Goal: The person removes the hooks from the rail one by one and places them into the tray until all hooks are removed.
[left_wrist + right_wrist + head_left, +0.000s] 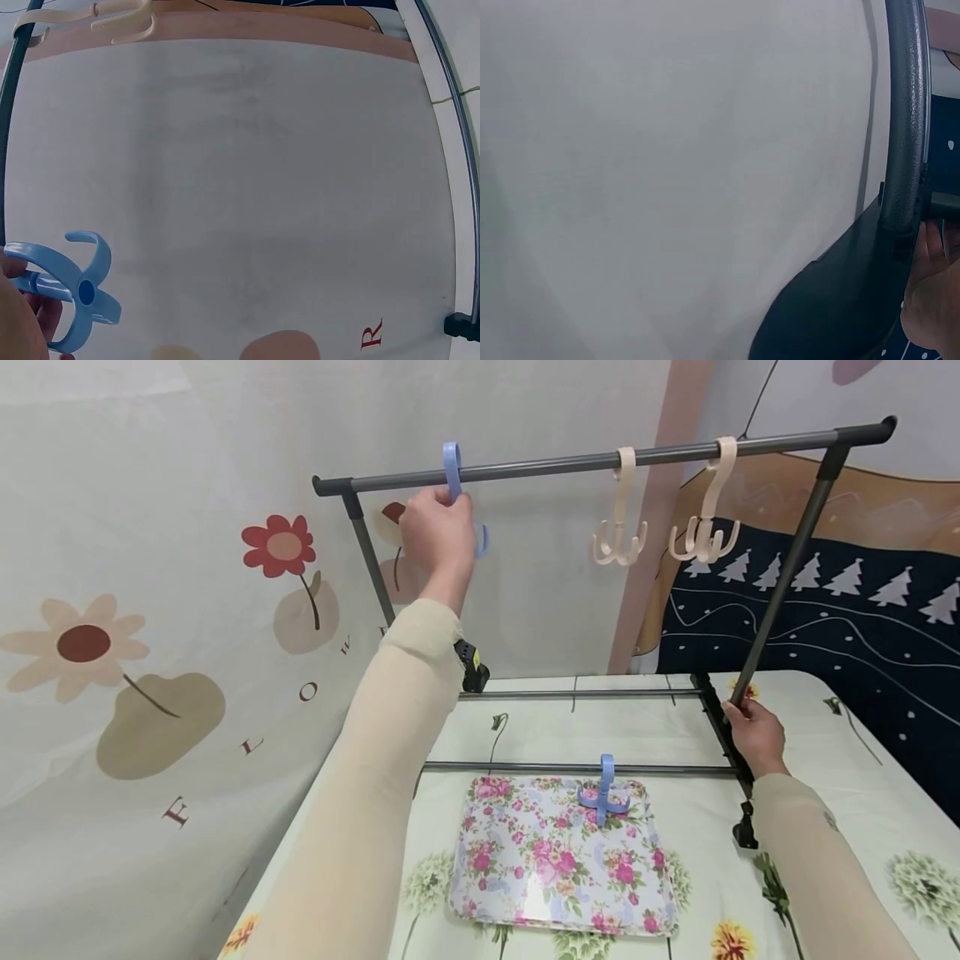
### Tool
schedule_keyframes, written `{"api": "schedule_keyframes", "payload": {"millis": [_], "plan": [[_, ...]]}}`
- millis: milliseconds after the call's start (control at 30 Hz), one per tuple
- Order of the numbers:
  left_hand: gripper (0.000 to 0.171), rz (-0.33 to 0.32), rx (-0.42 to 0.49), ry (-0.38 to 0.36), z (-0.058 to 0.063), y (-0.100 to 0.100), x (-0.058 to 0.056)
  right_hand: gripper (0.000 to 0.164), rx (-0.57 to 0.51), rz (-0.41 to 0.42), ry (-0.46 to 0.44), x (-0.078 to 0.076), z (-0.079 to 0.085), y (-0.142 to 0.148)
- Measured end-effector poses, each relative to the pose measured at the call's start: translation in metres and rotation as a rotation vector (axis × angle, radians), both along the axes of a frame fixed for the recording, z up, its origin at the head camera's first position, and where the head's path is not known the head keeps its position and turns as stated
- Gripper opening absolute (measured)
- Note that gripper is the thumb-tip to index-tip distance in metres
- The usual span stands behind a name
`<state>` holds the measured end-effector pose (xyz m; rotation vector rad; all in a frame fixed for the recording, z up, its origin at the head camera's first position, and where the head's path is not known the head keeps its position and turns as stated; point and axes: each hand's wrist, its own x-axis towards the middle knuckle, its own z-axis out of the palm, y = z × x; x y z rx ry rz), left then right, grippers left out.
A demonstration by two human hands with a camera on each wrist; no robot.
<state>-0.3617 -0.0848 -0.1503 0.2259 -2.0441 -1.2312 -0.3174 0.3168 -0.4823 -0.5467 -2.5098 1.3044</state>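
High on the left, my left hand (438, 531) pinches a blue multi-prong hanging hook (452, 464) whose top loops over the dark rail (540, 467) of a clothes rack. The left wrist view shows its curved prongs (86, 292) from below, the fingers around its stem. Two cream hooks of the same kind, one near the middle (621, 518) and one farther right (705, 531), hang from that rail. Low on the rack's right side, my right hand (757, 739) holds the foot of the slanted post (787, 568). Its fingers are partly hidden behind the frame in the right wrist view.
A floral tray (555, 893) lies on the patterned tablecloth (840, 860), bearing another blue hook (603, 793). Lower bars (525, 767) of the rack cross behind the tray. A printed curtain (187, 568) stands close on the left, dark tree-patterned cloth (840, 635) at right.
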Motion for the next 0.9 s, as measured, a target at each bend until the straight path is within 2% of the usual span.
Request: {"api": "schedule_keyframes", "payload": {"millis": [133,267,567,700,900], "plan": [[0.018,0.015,0.006,-0.045,0.006,0.002,0.001,0.052,-0.005,0.001,-0.005,0.001,0.0,0.0],[0.019,0.016,0.004,-0.049,0.014,0.004,0.003,0.052,0.001,0.006,-0.007,0.002,0.001,0.002],[0.023,-0.03,-0.058,0.036,0.03,0.001,0.013,0.054,0.004,0.013,-0.013,0.003,0.003,0.002],[0.024,-0.085,-0.049,0.046,0.029,0.0,0.019,0.053,0.011,0.013,-0.008,0.002,0.002,0.002],[0.025,-0.173,-0.017,0.057,0.02,0.0,0.028,0.051,0.022,0.009,-0.004,0.001,-0.001,0.004]]}}
